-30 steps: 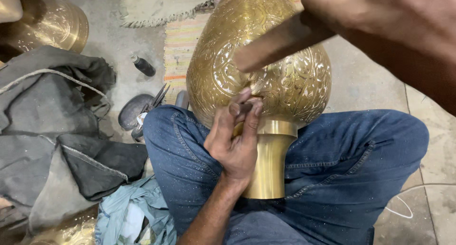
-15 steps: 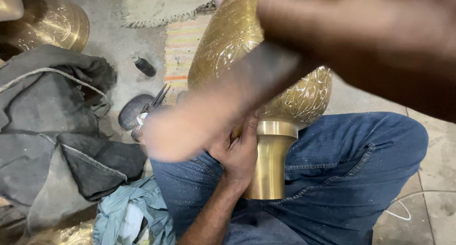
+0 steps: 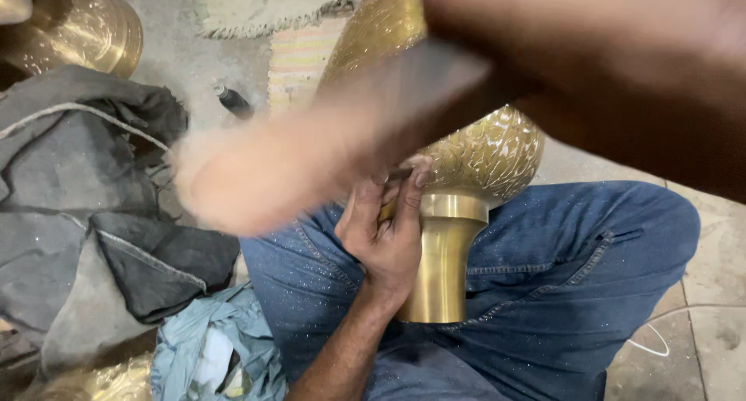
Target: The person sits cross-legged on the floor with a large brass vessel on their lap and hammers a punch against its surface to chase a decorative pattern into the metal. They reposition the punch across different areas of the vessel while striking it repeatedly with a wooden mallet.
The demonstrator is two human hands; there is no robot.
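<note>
Head view: large engraved brass vase point(image 3: 497, 148) lying across the lap in blue jeans point(image 3: 559, 284), smooth neck point(image 3: 439, 261) toward the body. Left hand point(image 3: 385, 234) against the shoulder, fingers pinched on a thin metal chisel point(image 3: 398, 173). Right hand point(image 3: 622, 67) closed round a blurred wooden mallet point(image 3: 311, 160). Probably heavy, rigid, slippery; best gripped at the neck. Grey cloth point(image 3: 85, 214) alongside.

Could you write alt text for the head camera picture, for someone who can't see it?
A left hand presses a thin metal tool against an engraved brass vase resting across a lap in jeans, while the right hand swings a blurred wooden mallet. Grey cloths lie alongside.
</note>
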